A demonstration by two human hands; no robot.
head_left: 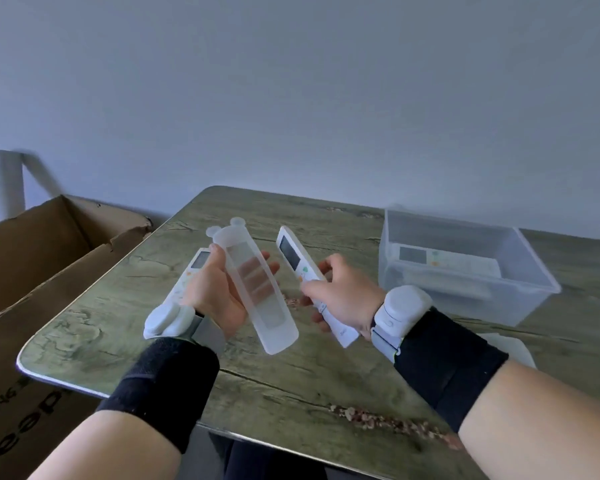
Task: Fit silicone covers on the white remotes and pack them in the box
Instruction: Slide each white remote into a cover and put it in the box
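Table (291, 375): wood-grain top in front of you.
Cardboard carton (32, 271): open, off the table's left edge.
Clear box (447, 296): far right on the table, with a packed remote (447, 259) lying flat inside.
Silicone cover (257, 292): raised over the table's middle with its eared end far. It lies across your left hand (219, 289), fingers straight behind it and thumb pressed on its left edge.
White remote (293, 252): just right of the cover, apart from it. Your right hand (340, 292) is curled round its near half, leaving the screen end far. The two long axes run roughly parallel, so you likely need to bring this remote leftward.
Spare remote (191, 271): on the table, partly hidden by your left hand
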